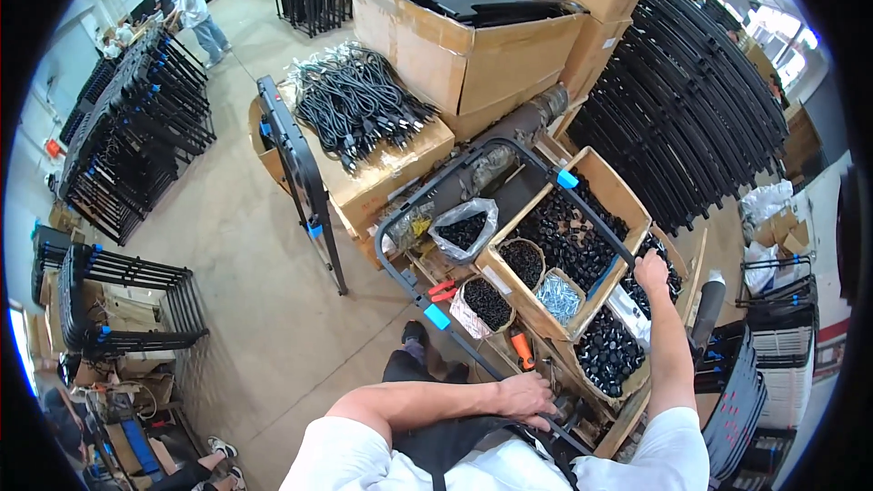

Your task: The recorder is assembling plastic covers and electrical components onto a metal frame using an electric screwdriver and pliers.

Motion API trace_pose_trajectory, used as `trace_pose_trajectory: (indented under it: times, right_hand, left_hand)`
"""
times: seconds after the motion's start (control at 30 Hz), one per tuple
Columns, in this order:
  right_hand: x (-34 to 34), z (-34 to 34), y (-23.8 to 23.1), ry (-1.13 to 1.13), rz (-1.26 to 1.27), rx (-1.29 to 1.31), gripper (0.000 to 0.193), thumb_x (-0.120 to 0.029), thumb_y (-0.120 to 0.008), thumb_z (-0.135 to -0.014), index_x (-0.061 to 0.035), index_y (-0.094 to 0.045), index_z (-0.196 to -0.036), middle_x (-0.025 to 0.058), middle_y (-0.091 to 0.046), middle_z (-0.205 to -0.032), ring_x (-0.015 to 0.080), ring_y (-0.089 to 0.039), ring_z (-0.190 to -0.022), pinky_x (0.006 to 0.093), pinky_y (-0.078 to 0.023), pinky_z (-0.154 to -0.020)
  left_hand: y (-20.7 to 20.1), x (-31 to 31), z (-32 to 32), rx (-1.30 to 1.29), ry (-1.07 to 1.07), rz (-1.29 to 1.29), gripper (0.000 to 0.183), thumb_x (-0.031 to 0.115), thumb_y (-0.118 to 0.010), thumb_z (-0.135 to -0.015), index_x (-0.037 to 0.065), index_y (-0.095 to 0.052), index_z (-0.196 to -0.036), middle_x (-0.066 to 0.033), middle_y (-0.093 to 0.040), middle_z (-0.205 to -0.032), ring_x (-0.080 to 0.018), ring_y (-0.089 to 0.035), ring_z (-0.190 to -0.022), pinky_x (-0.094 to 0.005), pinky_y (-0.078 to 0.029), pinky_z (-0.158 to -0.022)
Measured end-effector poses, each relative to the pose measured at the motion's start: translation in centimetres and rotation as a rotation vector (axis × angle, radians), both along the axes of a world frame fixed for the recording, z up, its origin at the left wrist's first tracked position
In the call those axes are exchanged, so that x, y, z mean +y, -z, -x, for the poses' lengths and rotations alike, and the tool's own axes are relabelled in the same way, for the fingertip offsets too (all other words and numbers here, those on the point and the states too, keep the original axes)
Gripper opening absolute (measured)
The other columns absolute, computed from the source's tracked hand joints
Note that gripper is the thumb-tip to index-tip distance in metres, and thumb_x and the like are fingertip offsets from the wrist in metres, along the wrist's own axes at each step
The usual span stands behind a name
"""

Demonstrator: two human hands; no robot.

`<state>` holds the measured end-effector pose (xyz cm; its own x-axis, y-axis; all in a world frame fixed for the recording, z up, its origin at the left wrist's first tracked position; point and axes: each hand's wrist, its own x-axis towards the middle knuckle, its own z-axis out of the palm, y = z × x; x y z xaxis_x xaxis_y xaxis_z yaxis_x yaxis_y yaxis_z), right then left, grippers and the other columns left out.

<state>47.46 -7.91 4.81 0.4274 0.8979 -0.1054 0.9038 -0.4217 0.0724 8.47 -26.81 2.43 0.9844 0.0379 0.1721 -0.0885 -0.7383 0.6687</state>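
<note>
One black tube frame (602, 226) spans centre to five o'clock, arching over a well-stocked parts box (498, 282) at three! Right grip (650, 271), half past three, closes round one leg; left grip (527, 397), five o'clock, lies over the other, closure unclear. Blue fittings (568, 180) are already on; black caps (609, 355) at four wait loose: part-done, seemingly.

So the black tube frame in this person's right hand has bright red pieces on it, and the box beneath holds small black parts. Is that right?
Not quite: the head view shows bright blue pieces on the black tube frame in the right hand, not red ones.
</note>
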Motion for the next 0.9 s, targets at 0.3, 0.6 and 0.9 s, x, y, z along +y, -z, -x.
trace_pose_trajectory:
  times: [0.3, 0.6, 0.9]
  right_hand:
    - [-11.9, 10.2, -2.7, -0.327, -0.244, 0.186, 0.026, -0.024, -0.062, -0.093, -0.0041, -0.06, -0.111, 0.023, -0.07, -0.092, 0.0455, -0.068, -0.09, 0.0557, -0.055, -0.08]
    - [-30.9, 28.5, -7.5, -0.195, 0.025, 0.382, 0.034, -0.035, -0.069, -0.088, -0.0014, -0.067, -0.094, 0.021, -0.072, -0.084, 0.0446, -0.071, -0.083, 0.0539, -0.057, -0.079]
    - [-27.9, 33.0, -7.8, 0.242, 0.158, -0.116, 0.054, -0.054, -0.059, -0.099, -0.002, -0.075, -0.093, 0.0232, -0.073, -0.082, 0.0402, -0.074, -0.077, 0.0492, -0.059, -0.07]
  left_hand:
    - [-8.0, 6.5, 5.3, -0.148, -0.153, -0.039, 0.075, 0.005, -0.074, -0.073, 0.013, -0.055, -0.145, -0.0203, -0.054, -0.149, -0.0383, -0.046, -0.144, -0.049, -0.042, -0.117]
    - [-9.3, 50.9, 34.9, -0.135, -2.113, 0.371, 0.045, 0.034, -0.065, -0.09, 0.0, -0.063, -0.12, -0.0215, -0.072, -0.115, -0.0386, -0.071, -0.104, -0.0476, -0.054, -0.093]
    - [-4.7, 59.8, 38.6, 0.202, -1.876, 0.638, 0.04, 0.034, -0.063, -0.093, -0.002, -0.069, -0.077, -0.0129, -0.071, -0.073, -0.0264, -0.07, -0.06, -0.0367, -0.055, -0.059]
